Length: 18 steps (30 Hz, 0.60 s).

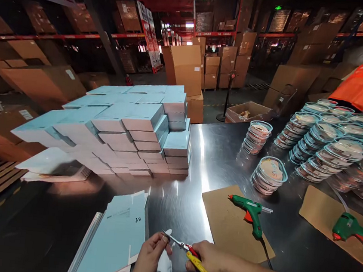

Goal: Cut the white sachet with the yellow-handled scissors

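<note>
- Steel table [218, 157], head view: scissors [189, 251] with yellow handles are gripped in the right hand [209, 258], fingers closed through the loops.
- A white strip [165, 262] is pinched by the left hand [151, 258] at the blade tips.
- Step judged: trimming; steady strip tension is called for next.
- Flat blue cartons [115, 237] lie just left; a glue gun [251, 210] rests on cardboard [227, 227].
</note>
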### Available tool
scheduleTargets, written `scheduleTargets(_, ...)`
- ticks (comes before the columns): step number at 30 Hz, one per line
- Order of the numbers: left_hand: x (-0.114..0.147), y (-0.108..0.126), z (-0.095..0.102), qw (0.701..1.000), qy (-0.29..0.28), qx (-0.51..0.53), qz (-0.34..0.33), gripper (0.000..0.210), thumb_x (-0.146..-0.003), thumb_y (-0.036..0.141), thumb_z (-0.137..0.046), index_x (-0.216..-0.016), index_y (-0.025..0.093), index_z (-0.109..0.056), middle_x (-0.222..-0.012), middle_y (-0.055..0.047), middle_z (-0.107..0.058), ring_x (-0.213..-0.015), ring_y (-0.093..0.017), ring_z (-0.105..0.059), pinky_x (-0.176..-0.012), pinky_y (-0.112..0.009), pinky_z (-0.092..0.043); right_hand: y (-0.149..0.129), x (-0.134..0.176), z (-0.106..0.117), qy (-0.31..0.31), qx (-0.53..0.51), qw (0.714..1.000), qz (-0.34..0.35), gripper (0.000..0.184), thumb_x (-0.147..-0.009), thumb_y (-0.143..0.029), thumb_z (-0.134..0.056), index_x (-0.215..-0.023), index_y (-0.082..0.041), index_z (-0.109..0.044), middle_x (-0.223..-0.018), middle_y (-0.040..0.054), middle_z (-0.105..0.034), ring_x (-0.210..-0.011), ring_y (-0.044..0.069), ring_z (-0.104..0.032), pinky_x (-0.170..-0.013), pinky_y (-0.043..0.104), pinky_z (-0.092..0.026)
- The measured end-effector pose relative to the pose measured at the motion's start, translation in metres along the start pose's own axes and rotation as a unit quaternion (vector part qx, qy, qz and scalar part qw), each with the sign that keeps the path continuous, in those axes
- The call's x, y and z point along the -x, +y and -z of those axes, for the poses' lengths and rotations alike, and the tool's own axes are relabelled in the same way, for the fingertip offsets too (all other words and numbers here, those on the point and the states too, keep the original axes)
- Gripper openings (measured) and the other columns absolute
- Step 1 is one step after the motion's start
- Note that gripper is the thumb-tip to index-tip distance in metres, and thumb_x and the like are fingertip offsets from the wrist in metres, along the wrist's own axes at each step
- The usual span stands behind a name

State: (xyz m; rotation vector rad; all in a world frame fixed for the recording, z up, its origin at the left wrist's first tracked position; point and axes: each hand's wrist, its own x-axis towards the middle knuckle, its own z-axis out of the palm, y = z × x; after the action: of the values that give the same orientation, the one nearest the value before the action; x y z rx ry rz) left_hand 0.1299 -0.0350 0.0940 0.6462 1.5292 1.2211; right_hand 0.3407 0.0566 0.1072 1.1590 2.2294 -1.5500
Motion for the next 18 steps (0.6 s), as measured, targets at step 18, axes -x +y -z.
scheduleTargets(18,-0.049,-0.025,-0.001,0.997,-0.060,0.029,0.037,0.052,-0.072,0.066,-0.084,-0.066,0.018,-0.065,-0.056,0.002,-0.061,-0.051,-0.011,-0.038,-0.054,-0.026,-0.027,0.027,-0.011,0.010,-0.009,0.033,0.999,0.018,0.039,-0.081,-0.055,-0.075,-0.102,-0.023,-0.068,-0.089,0.0016,-0.065,-0.077,0.022,-0.059,-0.065,0.032,-0.039)
